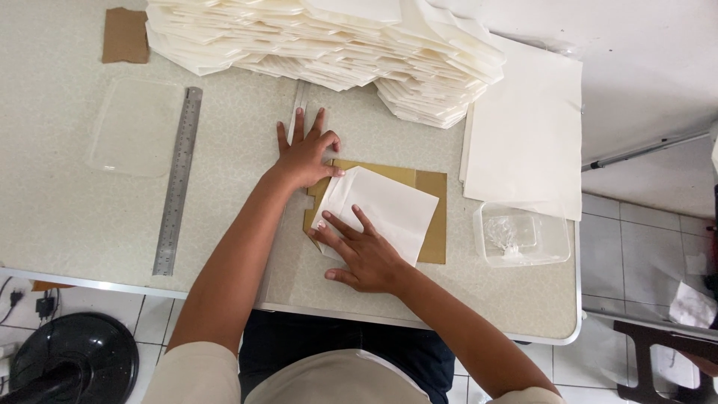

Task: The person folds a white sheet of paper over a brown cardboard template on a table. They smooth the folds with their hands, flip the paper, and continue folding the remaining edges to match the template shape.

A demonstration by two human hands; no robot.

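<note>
Paper [385,209], white and partly folded, is lying on a brown card [432,217] at the middle of the bench [75,217]. The left hand [305,155] is pressing the sheet's upper left corner with thumb and forefinger, its other fingers spread flat on the bench, while the right hand [364,256] is lying open and flat on the lower left edge, gripping nothing. A steel ruler [178,179] is lying well to the left, a clear tub [520,236] just right of the card, and a stack [329,45] of folded paper behind.
</note>
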